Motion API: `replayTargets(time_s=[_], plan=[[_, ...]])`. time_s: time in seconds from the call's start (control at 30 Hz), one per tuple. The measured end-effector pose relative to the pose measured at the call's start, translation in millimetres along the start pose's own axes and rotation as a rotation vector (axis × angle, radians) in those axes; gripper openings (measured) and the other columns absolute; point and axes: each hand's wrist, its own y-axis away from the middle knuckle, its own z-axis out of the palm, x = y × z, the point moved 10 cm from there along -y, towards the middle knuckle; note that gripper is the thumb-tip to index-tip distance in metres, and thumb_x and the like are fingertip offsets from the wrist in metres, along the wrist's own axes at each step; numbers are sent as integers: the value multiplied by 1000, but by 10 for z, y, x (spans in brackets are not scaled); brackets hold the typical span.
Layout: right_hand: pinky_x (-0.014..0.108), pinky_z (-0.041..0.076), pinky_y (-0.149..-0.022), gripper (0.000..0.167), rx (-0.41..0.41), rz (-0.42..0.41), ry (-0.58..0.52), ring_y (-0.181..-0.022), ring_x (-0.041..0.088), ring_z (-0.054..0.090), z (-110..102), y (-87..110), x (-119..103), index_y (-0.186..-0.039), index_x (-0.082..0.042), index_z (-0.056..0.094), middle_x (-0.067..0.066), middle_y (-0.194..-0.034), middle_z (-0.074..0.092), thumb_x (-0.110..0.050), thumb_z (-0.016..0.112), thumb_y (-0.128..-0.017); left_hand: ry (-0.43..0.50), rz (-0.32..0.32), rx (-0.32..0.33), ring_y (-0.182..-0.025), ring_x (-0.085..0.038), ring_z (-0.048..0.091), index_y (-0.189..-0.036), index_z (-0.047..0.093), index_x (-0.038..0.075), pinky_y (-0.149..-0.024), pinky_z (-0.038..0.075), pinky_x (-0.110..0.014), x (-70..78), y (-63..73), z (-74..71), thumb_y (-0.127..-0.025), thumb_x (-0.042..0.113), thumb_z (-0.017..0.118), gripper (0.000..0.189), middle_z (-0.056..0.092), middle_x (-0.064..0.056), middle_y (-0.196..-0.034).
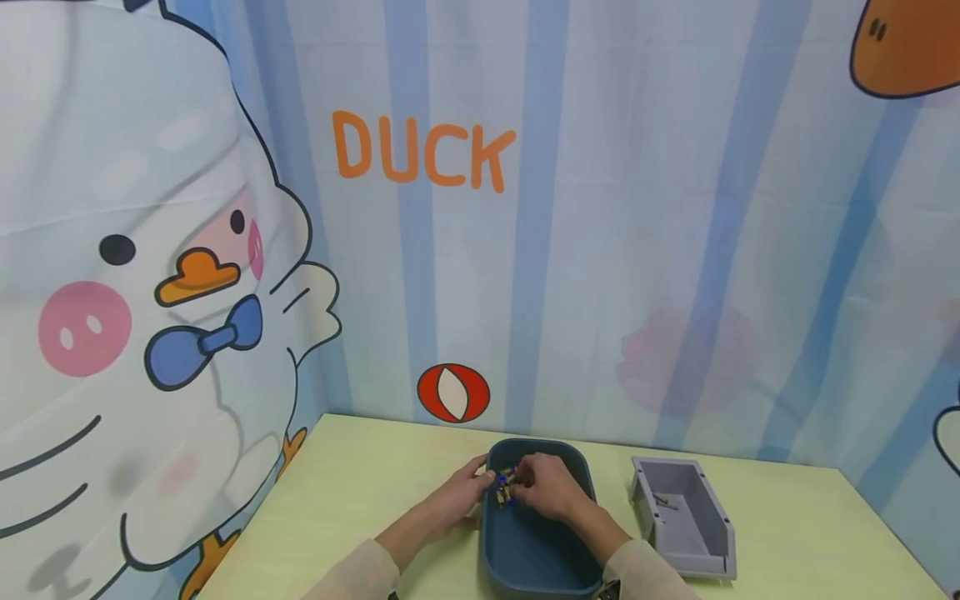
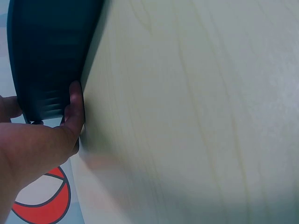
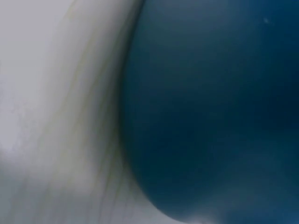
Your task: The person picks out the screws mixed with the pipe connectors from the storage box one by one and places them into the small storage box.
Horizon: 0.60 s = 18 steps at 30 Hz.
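A deep dark blue bin (image 1: 536,554) stands on the table. My left hand (image 1: 459,496) grips its left wall near the far end, thumb at the rim and fingers along the outside; the left wrist view shows these fingers (image 2: 74,105) against the wall. Inside the bin, my right hand (image 1: 551,487) reaches toward the far left with bent fingers. At its fingertips is a cluster of small brass-coloured and blue pieces (image 1: 504,490), too small to tell their kind. Whether the fingers pinch one is hidden. The right wrist view shows only the bin's blurred side (image 3: 187,112).
To the right, a grey open-front parts bin (image 1: 693,533) contains a few small brass-coloured pieces (image 1: 663,502). Both bins stand on a pale wood-grain table (image 1: 390,467). Behind it hangs a curtain (image 1: 600,250) printed with ducks and stripes.
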Motion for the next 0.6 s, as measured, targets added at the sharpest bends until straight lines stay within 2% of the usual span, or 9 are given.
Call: replayTargets(time_s=[0.13,0.33,0.6], plan=[[37,57,-72,9,15,-5,12,-77,14,66,-15,-3,1,-95,-3,76,1,-86,72,-10,79,-89,8,7,-3,-141,-48,49,-165,33,10,-96,55,-61,8,4,5,-115,26,42,54,48,-25,-156],[40,57,-74,12,-14,-15,0,-79,17,66,7,-1,-15,-98,-2,78,3,-88,71,-6,77,-87,10,-3,-9,-142,-49,48,-165,32,9,-95,55,-61,-16,-3,3,-114,27,44,55,48,-26,-156],[36,50,-68,10,-12,-77,70,-74,15,56,16,8,-87,-92,-3,79,1,-82,62,0,78,-82,10,-5,-4,-141,-48,50,-165,33,10,-95,55,-60,11,19,3,-115,27,44,55,49,-25,-155]])
